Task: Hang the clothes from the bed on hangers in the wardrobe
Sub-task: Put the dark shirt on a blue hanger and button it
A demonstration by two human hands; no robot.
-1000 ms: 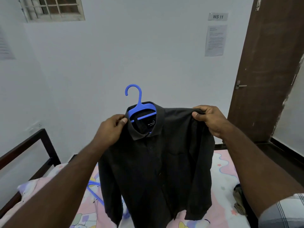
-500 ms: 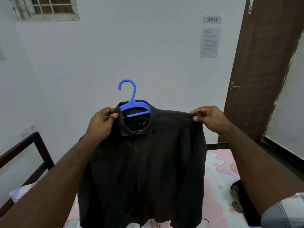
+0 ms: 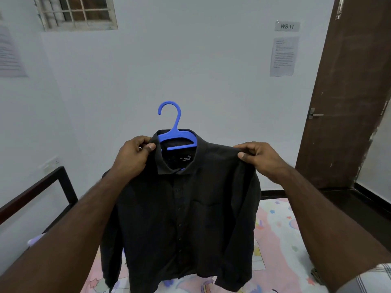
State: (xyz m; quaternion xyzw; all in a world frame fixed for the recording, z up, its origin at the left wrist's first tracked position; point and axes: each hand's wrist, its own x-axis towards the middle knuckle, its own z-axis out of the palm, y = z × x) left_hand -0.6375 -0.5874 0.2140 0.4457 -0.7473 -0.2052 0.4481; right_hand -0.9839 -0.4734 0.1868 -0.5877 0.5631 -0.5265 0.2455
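The left hand (image 3: 133, 157) is pinching the shirt (image 3: 182, 218) at its left shoulder, right beside the collar, with the thumb pressing the cloth against the curled fingers. The right hand (image 3: 258, 157) is gripping the other shoulder seam, thumb in front and fingers folding over the top edge. Between them the two hands are holding the dark, buttoned shirt up in the air, front facing the camera, its collar open and a small label showing inside the neck. The sleeves are hanging down at both sides and the hem is dangling just above the bed (image 3: 281, 233).

A blue hanger (image 3: 175, 134) is sitting inside the shirt's neck, its shoulders hidden under the cloth and its hook sticking up above the collar, curling to the left.

The bed below is wearing a pink and white patterned sheet, and a dark bed frame (image 3: 42, 187) is running along the left. Behind, a white wall is carrying a paper notice (image 3: 283, 56) under a small sign (image 3: 287, 26) reading "WS 11". A brown door (image 3: 347, 92) is standing at the right, and a barred window (image 3: 78, 12) is showing at the upper left.
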